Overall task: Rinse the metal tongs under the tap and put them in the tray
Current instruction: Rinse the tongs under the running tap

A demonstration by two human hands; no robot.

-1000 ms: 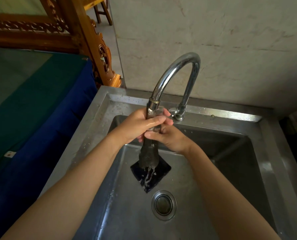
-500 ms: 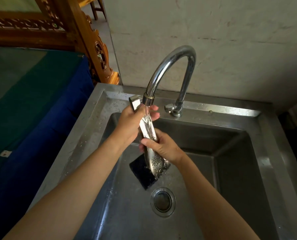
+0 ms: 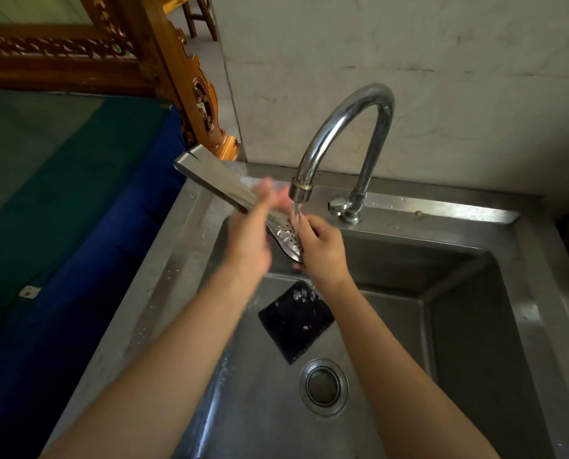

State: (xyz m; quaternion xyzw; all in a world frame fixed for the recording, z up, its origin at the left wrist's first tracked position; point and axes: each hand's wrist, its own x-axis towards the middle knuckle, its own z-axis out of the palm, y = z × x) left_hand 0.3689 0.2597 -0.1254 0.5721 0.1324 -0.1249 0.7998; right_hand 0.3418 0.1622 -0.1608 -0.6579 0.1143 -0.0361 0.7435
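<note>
Now I am holding the tongs [image 3: 217, 182] over the sink [image 3: 475, 326]. They are slanting, with the handle end pointing up and left past the rim and the perforated end low under the tap [image 3: 349, 117]. My left hand [image 3: 248, 246] is wrapping the shaft about midway (it is blurred, so I cannot tell how each finger lies), and its grip is holding the metal. My right hand [image 3: 324, 251] is curling round the perforated end, its grip holding that end from the right. Water [image 3: 297, 215] is running from the spout onto the perforated end, just beside my right fingers. Below my hands a black pad [image 3: 296, 326] is lying flat on the sink floor with drops on it, and the drain [image 3: 323, 385] is sitting just past its near corner. A blue and green cloth [image 3: 61, 193] is covering the surface left of the sink.
</note>
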